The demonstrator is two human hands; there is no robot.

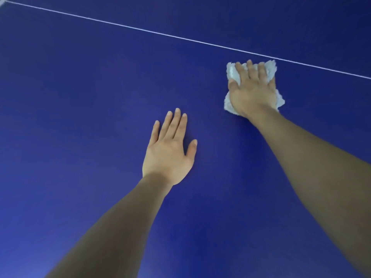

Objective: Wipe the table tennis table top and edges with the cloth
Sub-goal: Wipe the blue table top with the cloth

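— Though blue from edge to edge of view, worth taking the table point(80, 97) left to right from the white line point(140, 30). Anything at the far left?

— Only a pale corner mark at the top, where the line begins; bare blue below the line.

— And nearer the middle?

— Left hand point(167, 151), well below the line. Spread flat, palm down, fingers point(176, 121) loosely together, thumb out to the side. Gripping nothing. Probably planted as a brace, to carry weight while leaning out over the table.

— Further right?

— Right hand point(251, 91), just below the line. Flat and open too, but pressed down on the cloth point(232, 74), not pinching. White and crumpled, bunched under the palm, showing beyond the fingertips and at both sides of the wrist. Touching the table, just short of the line.

— Why flat rather than a fist?

— Likely to spread pressure so more cloth meets the surface.

— Progress?

— Hard to judge; no dust or streaks visible either way. No table edges in view, so probably still to be wiped.
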